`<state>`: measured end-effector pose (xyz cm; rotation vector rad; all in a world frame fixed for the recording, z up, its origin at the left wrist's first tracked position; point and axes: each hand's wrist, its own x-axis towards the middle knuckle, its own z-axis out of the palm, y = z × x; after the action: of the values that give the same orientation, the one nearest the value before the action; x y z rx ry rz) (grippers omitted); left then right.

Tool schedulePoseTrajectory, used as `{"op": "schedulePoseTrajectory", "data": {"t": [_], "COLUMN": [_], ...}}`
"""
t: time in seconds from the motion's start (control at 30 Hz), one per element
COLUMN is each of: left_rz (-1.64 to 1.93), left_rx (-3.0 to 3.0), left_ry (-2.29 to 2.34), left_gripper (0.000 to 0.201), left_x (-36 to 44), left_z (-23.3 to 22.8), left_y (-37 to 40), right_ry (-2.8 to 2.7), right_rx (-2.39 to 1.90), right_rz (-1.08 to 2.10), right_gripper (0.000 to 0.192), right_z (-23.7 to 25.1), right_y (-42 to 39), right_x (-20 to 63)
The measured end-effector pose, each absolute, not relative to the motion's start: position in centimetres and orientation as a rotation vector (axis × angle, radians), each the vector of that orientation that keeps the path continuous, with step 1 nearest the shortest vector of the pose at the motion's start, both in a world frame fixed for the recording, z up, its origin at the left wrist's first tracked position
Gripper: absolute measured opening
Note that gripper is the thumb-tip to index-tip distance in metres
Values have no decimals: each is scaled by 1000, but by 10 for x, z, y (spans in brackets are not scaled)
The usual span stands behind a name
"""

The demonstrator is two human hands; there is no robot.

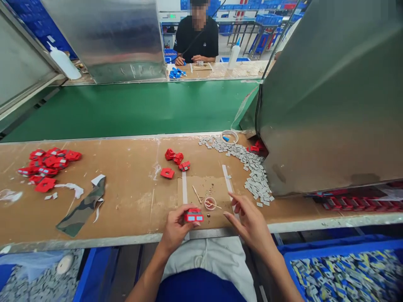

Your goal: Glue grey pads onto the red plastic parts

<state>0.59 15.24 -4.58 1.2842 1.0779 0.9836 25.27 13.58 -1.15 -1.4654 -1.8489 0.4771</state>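
Observation:
My left hand [176,226] grips a small red plastic part [193,215] with grey inserts, just above the bench's near edge. My right hand [248,220] hovers beside it with fingers spread and holds nothing. Between the hands sits a small round cap [210,203] with a thin stick resting in it. Another stick [197,194] lies on the taped cardboard pad [204,186]. A few loose red parts [176,161] lie beyond the pad.
A heap of red parts [50,165] lies at the left, near a camouflage strip [82,207]. Several grey chips [252,167] trail along a metal hood [330,96]. A green conveyor belt [132,107] runs behind. A person sits opposite. Blue bins [346,272] stand below.

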Motion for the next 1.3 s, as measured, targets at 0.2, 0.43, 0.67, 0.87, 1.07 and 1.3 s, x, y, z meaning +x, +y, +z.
{"op": "schedulePoseTrajectory", "data": {"t": [0.2,0.43,0.67,0.87,1.07,1.3], "left_rz": [1049,1017,996,987,990,991], "left_rx": [1381,1549,1611,1649,1655,1642], "left_ry": [1020,1037,1033,1019,1030,1048], "left_gripper": [33,23,24,21,21,21], "left_x": [6,5,6,7,6,6], "left_z": [-51,-46,-43,-42,-41,-41], "left_y": [158,157,157,159,159,157], "right_ry": [-1777,-1695,-1686,-1699,-1743,-1573], "right_rx": [-1286,-1214,-1202,-1200,-1187,-1190], "right_rz": [709,776,775,653,609,443], "right_gripper": [16,9,7,12,13,11], "right_z": [-28,-24,-19,-23,-24,-32], "right_y": [143,159,165,164,164,165], "right_x": [237,227,224,221,222,222]}}
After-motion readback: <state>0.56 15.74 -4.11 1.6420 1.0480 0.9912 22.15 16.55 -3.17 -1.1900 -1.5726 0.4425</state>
